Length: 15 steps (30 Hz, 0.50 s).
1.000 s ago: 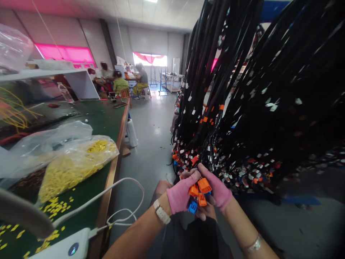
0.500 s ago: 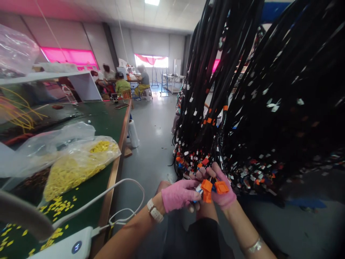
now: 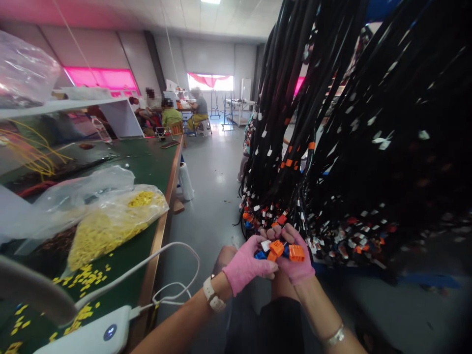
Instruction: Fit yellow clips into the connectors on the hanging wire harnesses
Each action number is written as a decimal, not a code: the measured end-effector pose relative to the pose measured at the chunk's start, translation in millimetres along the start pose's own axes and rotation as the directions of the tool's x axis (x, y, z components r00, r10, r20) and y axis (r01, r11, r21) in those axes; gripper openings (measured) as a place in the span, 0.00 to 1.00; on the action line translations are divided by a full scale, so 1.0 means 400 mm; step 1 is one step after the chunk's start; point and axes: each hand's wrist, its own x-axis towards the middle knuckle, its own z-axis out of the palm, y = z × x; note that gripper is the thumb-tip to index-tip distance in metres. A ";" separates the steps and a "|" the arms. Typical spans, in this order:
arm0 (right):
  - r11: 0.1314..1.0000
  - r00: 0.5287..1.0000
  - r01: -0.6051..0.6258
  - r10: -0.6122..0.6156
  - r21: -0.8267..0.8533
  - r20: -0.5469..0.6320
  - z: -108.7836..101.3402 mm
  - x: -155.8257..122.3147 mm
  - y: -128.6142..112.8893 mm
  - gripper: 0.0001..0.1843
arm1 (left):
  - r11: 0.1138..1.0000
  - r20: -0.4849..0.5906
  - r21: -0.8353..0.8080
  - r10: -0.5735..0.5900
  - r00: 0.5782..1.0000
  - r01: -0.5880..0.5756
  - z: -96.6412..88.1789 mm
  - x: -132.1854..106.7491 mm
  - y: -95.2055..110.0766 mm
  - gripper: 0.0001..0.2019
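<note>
My left hand (image 3: 246, 266), in a pink fingerless-tipped glove, is closed around a small cluster of plastic wire connectors. Its thumb lies beneath an orange connector (image 3: 276, 247), with a white connector (image 3: 265, 245) and a blue connector (image 3: 260, 255) close to the fingers. Beside it my right hand (image 3: 300, 271), gloved the same way, is cupped palm up under the bunch. Another orange connector (image 3: 296, 252) rests on that palm. The wires behind the connectors are mostly hidden by the fingers. Just beyond both hands hang black wire harnesses (image 3: 275, 162) with connectors at their lower ends.
A green-topped bench (image 3: 147, 162) on the left bears a bag of yellow clips (image 3: 106, 236), loose yellow clips and a white power bank (image 3: 92, 334). A white cable (image 3: 140, 268) loops past the bench edge. Several people sit at tables far back.
Both hands have shifted slightly, and the connectors have turned so that other faces of the orange ones show. My left fingers now curl behind the bunch. The whole view has moved a little.
</note>
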 end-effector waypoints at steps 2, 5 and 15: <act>1.000 1.000 0.016 -0.015 -0.020 0.002 0.001 -0.007 -0.004 0.31 | 0.990 -0.058 0.133 0.061 0.996 -0.052 0.002 0.004 -0.003 0.18; 0.984 0.977 -0.176 0.176 -0.010 0.120 0.000 0.001 -0.027 0.19 | 0.937 -0.104 0.332 0.152 0.983 -0.110 -0.002 0.007 -0.004 0.10; 0.890 0.824 -0.378 0.449 -0.256 0.345 -0.076 0.043 -0.066 0.10 | 0.716 -0.142 0.629 0.487 0.862 -0.301 -0.016 -0.007 0.023 0.09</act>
